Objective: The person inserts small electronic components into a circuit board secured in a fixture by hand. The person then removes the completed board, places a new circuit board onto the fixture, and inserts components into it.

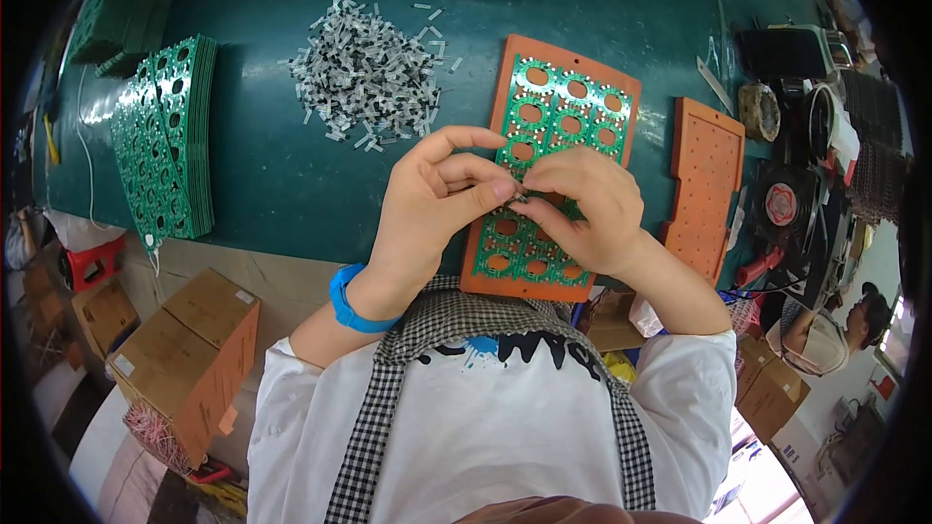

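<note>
We had both hands over the green board [539,136] on its orange jig [568,53]: left hand [427,209] and right hand [582,209] fingers pinched one small part [521,198]. Likely insertion step; next needs hole alignment.

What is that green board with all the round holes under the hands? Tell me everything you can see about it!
The green board is a thin, flat circuit panel with rows of round holes ringed by small pale dots. It lies flat in an orange tray on the dark green table, running away from the person. The left hand and right hand hover over its middle, pinching something tiny together and hiding that part.
</note>
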`<state>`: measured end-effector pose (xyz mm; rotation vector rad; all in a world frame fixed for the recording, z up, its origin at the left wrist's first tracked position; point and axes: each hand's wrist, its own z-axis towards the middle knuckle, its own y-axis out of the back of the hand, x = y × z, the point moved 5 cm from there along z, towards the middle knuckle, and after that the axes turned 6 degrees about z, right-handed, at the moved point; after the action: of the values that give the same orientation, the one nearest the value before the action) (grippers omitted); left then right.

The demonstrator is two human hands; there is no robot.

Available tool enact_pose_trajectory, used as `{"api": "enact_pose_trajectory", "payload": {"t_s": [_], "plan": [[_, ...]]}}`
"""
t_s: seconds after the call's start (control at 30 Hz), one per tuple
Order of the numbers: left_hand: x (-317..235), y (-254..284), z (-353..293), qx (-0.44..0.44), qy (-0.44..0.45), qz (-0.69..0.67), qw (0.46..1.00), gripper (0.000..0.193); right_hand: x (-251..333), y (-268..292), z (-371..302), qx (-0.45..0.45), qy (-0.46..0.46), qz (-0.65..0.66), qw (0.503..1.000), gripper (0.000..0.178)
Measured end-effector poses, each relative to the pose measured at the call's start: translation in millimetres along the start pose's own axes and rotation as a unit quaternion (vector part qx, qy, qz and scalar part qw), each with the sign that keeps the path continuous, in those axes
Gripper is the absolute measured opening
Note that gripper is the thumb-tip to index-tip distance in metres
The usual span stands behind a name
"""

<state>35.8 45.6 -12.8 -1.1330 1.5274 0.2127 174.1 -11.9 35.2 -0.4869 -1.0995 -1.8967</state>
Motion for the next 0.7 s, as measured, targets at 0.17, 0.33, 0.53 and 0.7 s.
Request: {"api": "enact_pose_trajectory", "payload": {"t_s": [0.17, 0.33, 0.53, 0.7], "plan": [[0.2, -5.0, -0.8, 0.040, 0.039, -0.022, 0.998, 0.033, 1.2, 5.4, -2.5, 0.022, -0.004, 0.001, 1.000, 0.019], [-4.1, -12.2, -6.7, 0.044, -0.018, 0.053, 0.997, 0.033, 1.9, 9.3, -4.0, 0.029, -0.085, 0.044, 0.995, 0.016], [-10.6, -18.0, -14.4, -0.004, -0.164, 0.326, 0.931, 0.030, -9.5, 9.0, -17.1, 0.049, -0.291, 0.187, 0.937, 0.010], [-14.4, -20.7, -17.3, -0.005, -0.278, 0.449, 0.850, 0.028, -35.0, 31.0, -27.2, -0.006, -0.389, 0.244, 0.888, 0.005]]}}
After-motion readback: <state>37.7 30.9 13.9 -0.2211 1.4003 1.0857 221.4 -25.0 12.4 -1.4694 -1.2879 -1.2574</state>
